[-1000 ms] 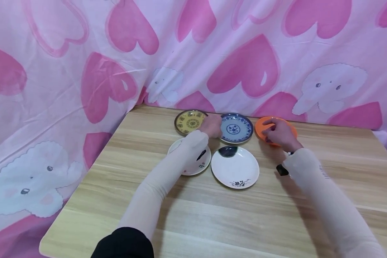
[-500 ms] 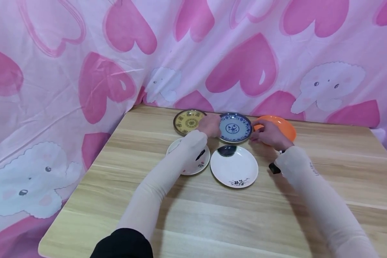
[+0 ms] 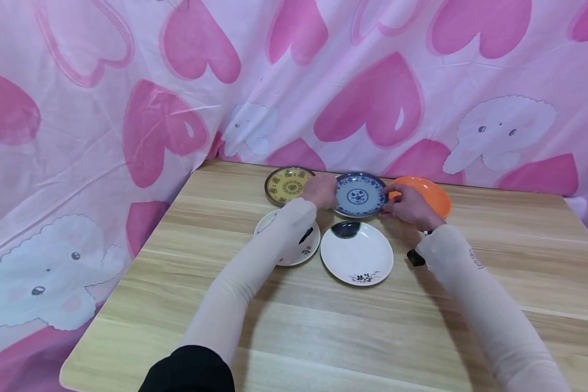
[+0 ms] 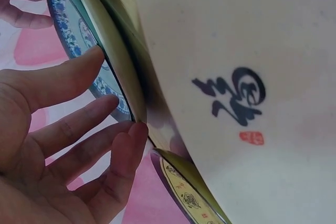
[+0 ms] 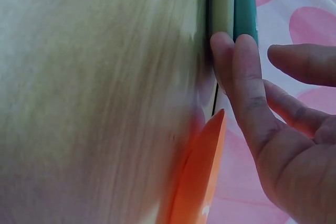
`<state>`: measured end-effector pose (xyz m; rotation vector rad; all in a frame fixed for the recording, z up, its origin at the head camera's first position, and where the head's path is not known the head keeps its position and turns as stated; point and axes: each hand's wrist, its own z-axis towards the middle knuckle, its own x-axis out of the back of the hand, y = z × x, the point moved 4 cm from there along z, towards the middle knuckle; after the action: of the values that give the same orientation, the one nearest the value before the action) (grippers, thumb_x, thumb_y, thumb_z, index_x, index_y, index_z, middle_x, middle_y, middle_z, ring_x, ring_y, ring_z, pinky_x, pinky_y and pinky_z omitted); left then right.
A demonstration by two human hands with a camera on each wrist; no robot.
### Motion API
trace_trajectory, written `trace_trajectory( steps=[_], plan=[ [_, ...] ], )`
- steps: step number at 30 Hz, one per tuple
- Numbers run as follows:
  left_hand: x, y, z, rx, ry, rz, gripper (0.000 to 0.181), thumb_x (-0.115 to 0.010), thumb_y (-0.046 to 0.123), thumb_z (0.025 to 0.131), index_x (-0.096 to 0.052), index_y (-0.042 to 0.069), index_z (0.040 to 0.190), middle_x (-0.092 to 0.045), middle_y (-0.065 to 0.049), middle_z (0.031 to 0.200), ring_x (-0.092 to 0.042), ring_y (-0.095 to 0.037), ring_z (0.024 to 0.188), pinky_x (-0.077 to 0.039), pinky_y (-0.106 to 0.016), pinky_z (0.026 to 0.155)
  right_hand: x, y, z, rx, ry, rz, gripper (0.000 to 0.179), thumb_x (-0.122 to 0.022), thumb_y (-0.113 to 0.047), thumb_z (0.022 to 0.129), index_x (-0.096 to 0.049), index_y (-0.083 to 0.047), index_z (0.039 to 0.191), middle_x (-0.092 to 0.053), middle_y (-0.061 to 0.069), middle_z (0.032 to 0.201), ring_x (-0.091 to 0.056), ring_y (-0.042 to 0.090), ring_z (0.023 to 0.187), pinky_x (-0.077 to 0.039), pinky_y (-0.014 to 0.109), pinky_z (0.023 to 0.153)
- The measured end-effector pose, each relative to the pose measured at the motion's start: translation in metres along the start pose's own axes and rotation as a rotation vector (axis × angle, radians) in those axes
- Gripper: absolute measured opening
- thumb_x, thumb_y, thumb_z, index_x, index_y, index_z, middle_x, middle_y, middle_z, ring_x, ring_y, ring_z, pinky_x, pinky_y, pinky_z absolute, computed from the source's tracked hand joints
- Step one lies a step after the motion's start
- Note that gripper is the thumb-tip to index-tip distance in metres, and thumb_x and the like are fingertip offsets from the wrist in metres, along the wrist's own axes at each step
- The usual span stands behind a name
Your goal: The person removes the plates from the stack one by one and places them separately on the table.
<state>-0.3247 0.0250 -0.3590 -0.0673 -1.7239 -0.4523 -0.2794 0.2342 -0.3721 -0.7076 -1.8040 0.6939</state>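
Observation:
A blue-and-white patterned plate (image 3: 360, 195) lies at the back of the table between my hands. My left hand (image 3: 320, 191) is at its left side; in the left wrist view the thumb (image 4: 79, 74) reaches over the plate's face and the fingertips are at the rim. My right hand (image 3: 411, 208) is at its right side. In the right wrist view two fingertips (image 5: 247, 51) touch the edge, where a cream layer (image 5: 222, 3) lies below the plate's teal underside (image 5: 244, 9); the thumb stands apart. An orange plate (image 3: 433, 198) lies partly behind my right hand.
A yellow patterned plate (image 3: 284, 186) is at the back left. In front are a white plate with black script (image 3: 299, 253), partly under my left sleeve, and a white plate with a dark patch (image 3: 356, 256). A pink heart-print curtain (image 3: 372, 98) borders the wooden table (image 3: 323, 337).
My right hand has gone left from over the orange plate to the right rim of the blue-and-white plate. That plate has shifted slightly right. My left hand stays at its left side.

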Motion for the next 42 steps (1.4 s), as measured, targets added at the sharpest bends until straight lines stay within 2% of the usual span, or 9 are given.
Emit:
trace_trajectory(
  steps=[4,9,15,25,32,37,42],
  plan=[
    [0.0002,0.0017,-0.0032,0.000,0.009,-0.014,0.027,-0.084,0.023,0.080,-0.072,0.011,0.102,-0.071,-0.002,0.095,-0.063,-0.016,0.085,-0.056,-0.029,0.078,-0.0010,-0.0005,0.0001,-0.001,0.006,0.005,0.049,-0.055,-0.007,0.101,-0.042,-0.005,0.148,-0.050,0.023,0.133,-0.058,0.035,0.112,-0.057,0.043,0.100],
    [0.0007,0.0032,-0.0047,-0.007,0.030,-0.002,0.023,-0.084,0.026,0.080,-0.074,0.012,0.096,-0.072,-0.001,0.094,-0.063,-0.016,0.084,-0.055,-0.029,0.077,-0.0017,-0.0009,0.0005,-0.003,0.010,0.025,0.046,-0.053,-0.011,0.102,-0.043,-0.004,0.147,-0.049,0.025,0.135,-0.058,0.036,0.115,-0.056,0.045,0.101],
    [-0.0028,0.0034,-0.0057,-0.013,0.014,-0.049,0.024,-0.086,0.026,0.078,-0.076,0.013,0.095,-0.074,-0.001,0.093,-0.064,-0.015,0.082,-0.055,-0.028,0.079,-0.0029,0.0009,0.0004,-0.001,0.012,0.026,0.043,-0.052,-0.011,0.103,-0.046,-0.002,0.145,-0.049,0.025,0.136,-0.059,0.036,0.115,-0.056,0.044,0.101],
    [-0.0023,0.0022,-0.0049,-0.021,0.022,-0.047,0.027,-0.088,0.025,0.076,-0.075,0.012,0.096,-0.073,-0.001,0.094,-0.064,-0.015,0.086,-0.056,-0.029,0.081,-0.0008,-0.0002,-0.0003,-0.007,0.043,0.014,0.043,-0.051,-0.009,0.103,-0.047,0.000,0.145,-0.049,0.026,0.135,-0.056,0.034,0.113,-0.055,0.044,0.102],
    [-0.0017,0.0034,-0.0041,-0.014,0.055,-0.001,0.043,-0.090,0.026,0.073,-0.070,0.009,0.107,-0.071,-0.003,0.100,-0.063,-0.019,0.092,-0.056,-0.033,0.089,0.0011,0.0036,-0.0001,-0.025,0.050,0.028,0.044,-0.052,-0.009,0.102,-0.047,-0.002,0.145,-0.050,0.025,0.134,-0.059,0.032,0.109,-0.060,0.036,0.094],
    [-0.0016,0.0040,-0.0041,-0.014,0.060,0.001,0.043,-0.089,0.024,0.073,-0.071,0.008,0.108,-0.071,-0.004,0.100,-0.063,-0.020,0.093,-0.055,-0.033,0.090,0.0036,0.0061,-0.0008,-0.032,0.049,0.067,0.045,-0.052,-0.009,0.102,-0.046,-0.001,0.146,-0.049,0.025,0.134,-0.062,0.028,0.103,-0.061,0.027,0.087],
    [-0.0017,0.0048,-0.0041,-0.010,0.046,0.015,0.043,-0.089,0.024,0.074,-0.070,0.008,0.109,-0.071,-0.003,0.101,-0.063,-0.019,0.094,-0.055,-0.033,0.091,0.0053,0.0064,-0.0033,-0.020,0.046,0.083,0.047,-0.052,-0.008,0.102,-0.045,0.000,0.147,-0.049,0.026,0.135,-0.062,0.027,0.100,-0.061,0.025,0.084]
  ],
)
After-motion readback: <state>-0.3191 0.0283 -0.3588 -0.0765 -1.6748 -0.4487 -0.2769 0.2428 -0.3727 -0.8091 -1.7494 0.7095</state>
